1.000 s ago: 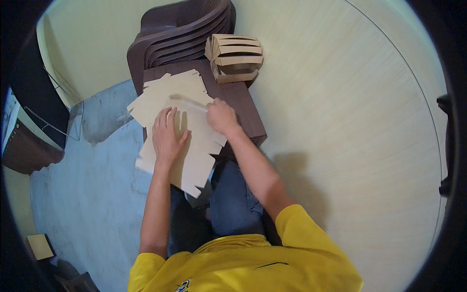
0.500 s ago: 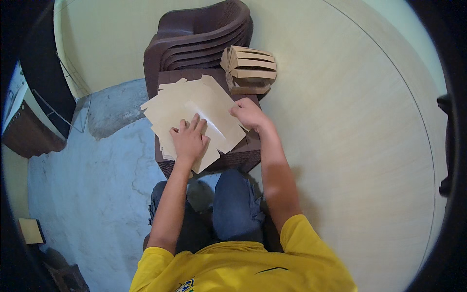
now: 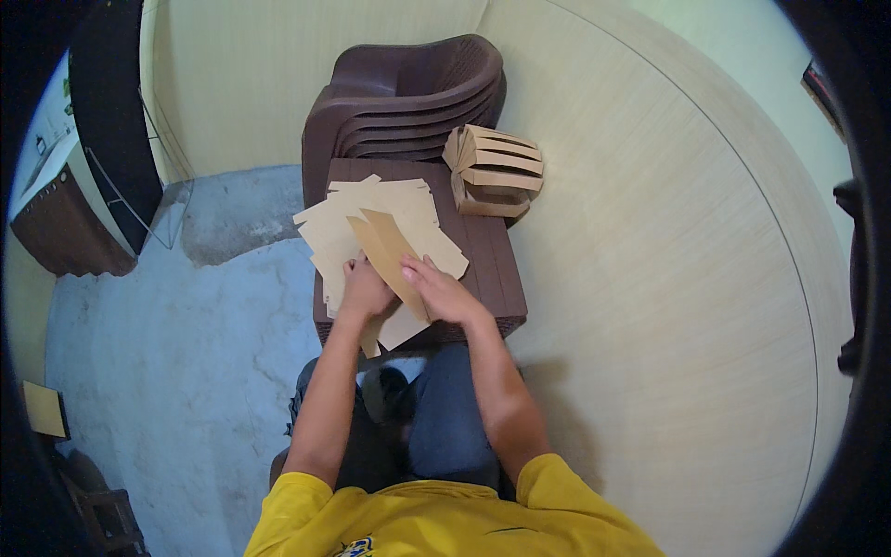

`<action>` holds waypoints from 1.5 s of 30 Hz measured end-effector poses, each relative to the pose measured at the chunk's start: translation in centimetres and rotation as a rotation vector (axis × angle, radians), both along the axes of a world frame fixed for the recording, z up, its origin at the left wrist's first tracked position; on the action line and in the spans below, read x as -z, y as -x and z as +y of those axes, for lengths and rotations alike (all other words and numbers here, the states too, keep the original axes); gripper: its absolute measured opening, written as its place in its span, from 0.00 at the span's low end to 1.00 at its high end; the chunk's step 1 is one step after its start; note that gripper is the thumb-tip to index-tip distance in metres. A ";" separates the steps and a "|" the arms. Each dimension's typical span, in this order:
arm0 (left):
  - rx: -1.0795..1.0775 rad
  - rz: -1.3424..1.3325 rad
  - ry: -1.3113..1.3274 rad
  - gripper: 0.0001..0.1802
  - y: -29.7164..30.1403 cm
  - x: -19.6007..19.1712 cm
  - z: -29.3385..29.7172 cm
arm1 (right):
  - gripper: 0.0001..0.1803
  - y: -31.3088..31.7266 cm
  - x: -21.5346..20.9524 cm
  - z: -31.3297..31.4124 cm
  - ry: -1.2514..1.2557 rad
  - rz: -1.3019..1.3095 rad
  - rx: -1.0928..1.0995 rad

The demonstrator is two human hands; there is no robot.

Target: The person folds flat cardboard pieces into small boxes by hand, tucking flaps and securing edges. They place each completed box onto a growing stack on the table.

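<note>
right hand grips folded cardboard blank slanting between hands; left hand curls at blank's left edge, its hold impossible to tell. beneath grip, notched cardboard sheets overlap on brown table; beyond, stacked plastic chairs; beyond, rightward, folded cartons.

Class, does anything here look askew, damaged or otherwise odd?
The flat cardboard sheets lie askew on the brown tabletop, their notched edges pointing different ways. A grey patch interrupts the blue floor at left, perhaps worn or stained.
</note>
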State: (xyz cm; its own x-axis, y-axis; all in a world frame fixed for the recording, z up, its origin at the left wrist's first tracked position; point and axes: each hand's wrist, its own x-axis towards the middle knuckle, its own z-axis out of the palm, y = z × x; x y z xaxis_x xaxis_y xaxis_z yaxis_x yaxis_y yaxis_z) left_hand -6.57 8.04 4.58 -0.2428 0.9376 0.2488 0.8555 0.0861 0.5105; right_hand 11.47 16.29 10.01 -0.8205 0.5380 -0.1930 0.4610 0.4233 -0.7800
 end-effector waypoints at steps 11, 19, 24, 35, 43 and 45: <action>-0.159 -0.292 -0.409 0.21 1.9 -3.1 -1.1 | 0.38 1.5 3.5 -7.1 -0.738 -0.313 0.088; 0.033 0.156 0.014 0.27 0.5 1.0 3.6 | 0.15 0.2 4.4 -6.1 -0.304 0.336 0.343; 0.049 0.259 0.107 0.30 0.6 1.4 3.0 | 0.12 -2.2 3.9 -3.6 -0.616 0.203 0.409; 0.142 0.200 0.036 0.30 1.5 2.1 3.3 | 0.20 4.7 3.2 3.3 -0.605 -0.100 0.710; 0.077 -0.129 -0.008 0.35 1.8 1.2 3.4 | 0.17 5.6 4.0 3.5 -0.671 -0.008 0.633; 0.013 -0.082 -0.209 0.38 2.5 0.3 2.8 | 0.18 4.8 4.8 1.8 -0.526 0.222 0.523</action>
